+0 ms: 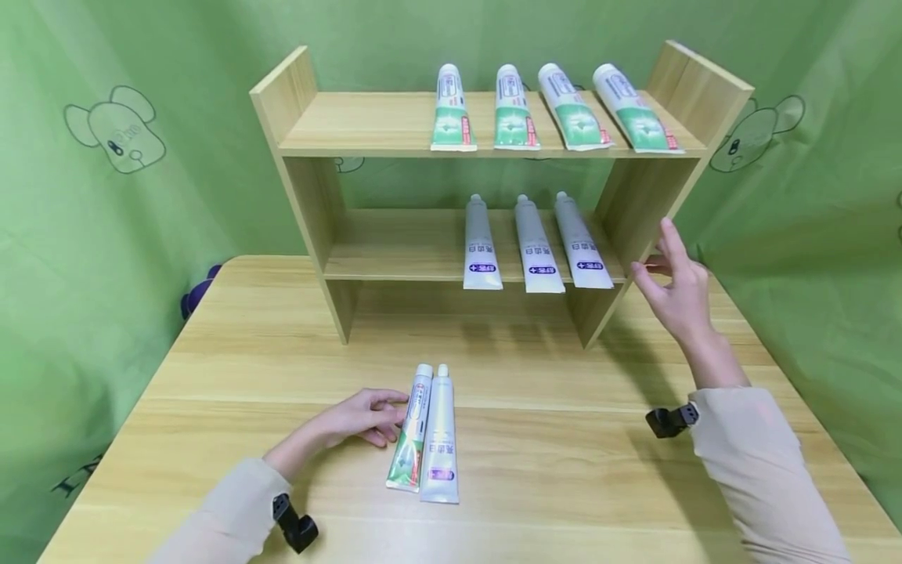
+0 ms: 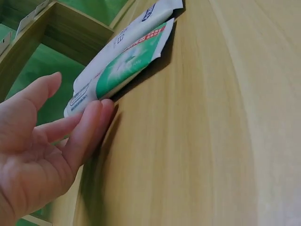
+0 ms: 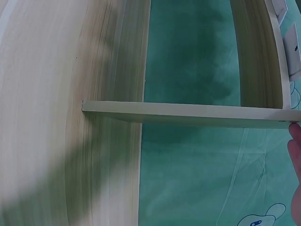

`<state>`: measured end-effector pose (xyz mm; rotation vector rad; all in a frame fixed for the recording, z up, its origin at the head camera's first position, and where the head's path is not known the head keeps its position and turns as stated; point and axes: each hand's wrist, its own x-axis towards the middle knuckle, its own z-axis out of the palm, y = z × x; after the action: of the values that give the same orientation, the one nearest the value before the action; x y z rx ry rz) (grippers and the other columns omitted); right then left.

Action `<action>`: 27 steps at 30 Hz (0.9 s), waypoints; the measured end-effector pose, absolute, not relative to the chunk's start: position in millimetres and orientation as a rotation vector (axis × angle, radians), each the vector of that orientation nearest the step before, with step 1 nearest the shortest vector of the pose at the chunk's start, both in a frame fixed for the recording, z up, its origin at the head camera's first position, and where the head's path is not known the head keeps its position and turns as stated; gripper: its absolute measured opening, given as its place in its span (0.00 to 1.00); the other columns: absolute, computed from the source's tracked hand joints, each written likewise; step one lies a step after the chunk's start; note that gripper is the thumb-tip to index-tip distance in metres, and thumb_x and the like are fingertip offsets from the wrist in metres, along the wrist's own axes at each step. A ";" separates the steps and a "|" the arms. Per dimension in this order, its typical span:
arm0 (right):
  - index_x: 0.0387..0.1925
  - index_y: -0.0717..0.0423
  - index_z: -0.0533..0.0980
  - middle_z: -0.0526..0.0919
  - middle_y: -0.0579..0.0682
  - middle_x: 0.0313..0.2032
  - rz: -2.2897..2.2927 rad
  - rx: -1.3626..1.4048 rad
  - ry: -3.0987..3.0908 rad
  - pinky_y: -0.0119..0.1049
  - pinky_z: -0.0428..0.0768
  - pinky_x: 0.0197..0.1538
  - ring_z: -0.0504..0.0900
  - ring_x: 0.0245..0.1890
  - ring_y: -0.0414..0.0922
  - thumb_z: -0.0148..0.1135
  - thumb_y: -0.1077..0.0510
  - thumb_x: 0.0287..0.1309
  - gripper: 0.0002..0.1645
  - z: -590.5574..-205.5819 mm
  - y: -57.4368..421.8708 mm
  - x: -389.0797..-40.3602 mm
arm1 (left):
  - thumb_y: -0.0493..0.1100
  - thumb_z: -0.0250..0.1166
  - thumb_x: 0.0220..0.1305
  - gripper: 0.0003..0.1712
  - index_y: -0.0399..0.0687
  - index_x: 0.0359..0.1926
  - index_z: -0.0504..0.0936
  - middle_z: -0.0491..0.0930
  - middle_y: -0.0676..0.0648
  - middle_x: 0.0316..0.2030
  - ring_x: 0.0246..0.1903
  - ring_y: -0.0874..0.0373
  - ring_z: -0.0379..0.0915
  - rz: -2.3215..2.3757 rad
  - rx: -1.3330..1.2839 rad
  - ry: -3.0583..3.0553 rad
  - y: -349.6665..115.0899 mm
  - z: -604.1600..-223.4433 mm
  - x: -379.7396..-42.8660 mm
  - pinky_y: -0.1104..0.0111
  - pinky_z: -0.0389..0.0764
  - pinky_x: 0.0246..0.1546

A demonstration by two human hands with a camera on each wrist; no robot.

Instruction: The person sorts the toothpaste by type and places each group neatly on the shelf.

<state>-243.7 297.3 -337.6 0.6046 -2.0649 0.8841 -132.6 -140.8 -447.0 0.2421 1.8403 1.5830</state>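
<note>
Two toothpaste tubes lie side by side on the table: a green and white tube (image 1: pixel 409 439) and a white tube (image 1: pixel 440 439) with a purple label. My left hand (image 1: pixel 369 417) is beside the green and white pair member, on its left. In the left wrist view its fingertips (image 2: pixel 107 107) touch the edge of the green and white toothpaste (image 2: pixel 127 63), while the thumb stands apart. My right hand (image 1: pixel 680 294) is at the right side panel of the wooden shelf (image 1: pixel 395 153), its thumb near the panel's front edge. Only part of the right hand (image 3: pixel 295 160) shows in the right wrist view.
Several green and white tubes (image 1: pixel 451 113) lie along the right of the upper shelf board. Three white tubes (image 1: pixel 539 247) lie on the lower board, their ends overhanging its front edge. A green curtain (image 1: pixel 176 204) hangs behind and beside the wooden table (image 1: pixel 550 470).
</note>
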 end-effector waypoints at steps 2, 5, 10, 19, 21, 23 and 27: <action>0.63 0.64 0.59 0.76 0.73 0.44 0.886 0.599 -2.063 0.08 0.70 0.39 0.68 0.35 0.12 0.59 0.80 0.40 0.44 -337.7 296.6 -243.9 | 0.41 0.59 0.61 0.36 0.26 0.63 0.56 0.77 0.41 0.36 0.29 0.57 0.77 1.574 0.229 1.828 -140.0 -446.6 -131.6 0.67 0.84 0.31; 0.63 0.64 0.59 0.76 0.73 0.43 0.888 0.595 -2.062 0.08 0.69 0.39 0.68 0.35 0.12 0.59 0.81 0.40 0.44 -338.3 296.3 -244.1 | 0.37 0.62 0.57 0.38 0.25 0.63 0.56 0.77 0.42 0.34 0.28 0.57 0.78 1.570 0.197 1.851 -135.8 -443.5 -129.5 0.66 0.84 0.32; 0.63 0.65 0.58 0.77 0.74 0.40 0.886 0.603 -2.060 0.07 0.68 0.38 0.68 0.34 0.13 0.58 0.81 0.40 0.45 -338.7 297.4 -243.8 | 0.32 0.66 0.49 0.42 0.24 0.63 0.56 0.75 0.43 0.31 0.25 0.58 0.75 1.547 0.132 1.969 -123.4 -440.5 -125.7 0.68 0.83 0.28; 0.63 0.65 0.58 0.77 0.75 0.39 0.894 0.587 -2.062 0.07 0.68 0.38 0.68 0.33 0.13 0.58 0.81 0.40 0.44 -337.4 297.3 -242.5 | 0.36 0.75 0.36 0.49 0.26 0.60 0.61 0.69 0.47 0.27 0.23 0.59 0.64 1.347 0.254 2.390 -106.7 -445.7 -115.3 0.75 0.73 0.20; 0.63 0.64 0.58 0.77 0.74 0.39 0.896 0.585 -2.064 0.08 0.69 0.38 0.68 0.33 0.13 0.58 0.81 0.41 0.44 -337.6 297.1 -242.1 | 0.36 0.76 0.34 0.50 0.25 0.60 0.61 0.69 0.47 0.27 0.25 0.59 0.63 1.281 0.311 2.471 -104.9 -446.7 -113.2 0.75 0.72 0.22; 0.63 0.64 0.58 0.77 0.74 0.39 0.896 0.587 -2.063 0.08 0.70 0.38 0.68 0.33 0.14 0.57 0.81 0.41 0.44 -338.0 296.8 -242.2 | 0.36 0.77 0.33 0.51 0.25 0.59 0.61 0.68 0.47 0.27 0.27 0.58 0.63 1.244 0.357 2.519 -104.2 -447.5 -112.0 0.75 0.71 0.24; 0.63 0.65 0.58 0.77 0.73 0.39 0.897 0.596 -2.049 0.09 0.70 0.38 0.68 0.33 0.14 0.57 0.81 0.41 0.44 -338.6 296.3 -243.1 | 0.33 0.76 0.32 0.50 0.25 0.59 0.61 0.68 0.47 0.28 0.27 0.58 0.63 1.276 0.374 2.500 -105.6 -448.5 -112.3 0.75 0.72 0.24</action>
<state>-243.1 296.3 -338.6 0.5964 -2.0495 0.8966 -112.3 -105.6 -448.5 0.3744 2.5000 1.2756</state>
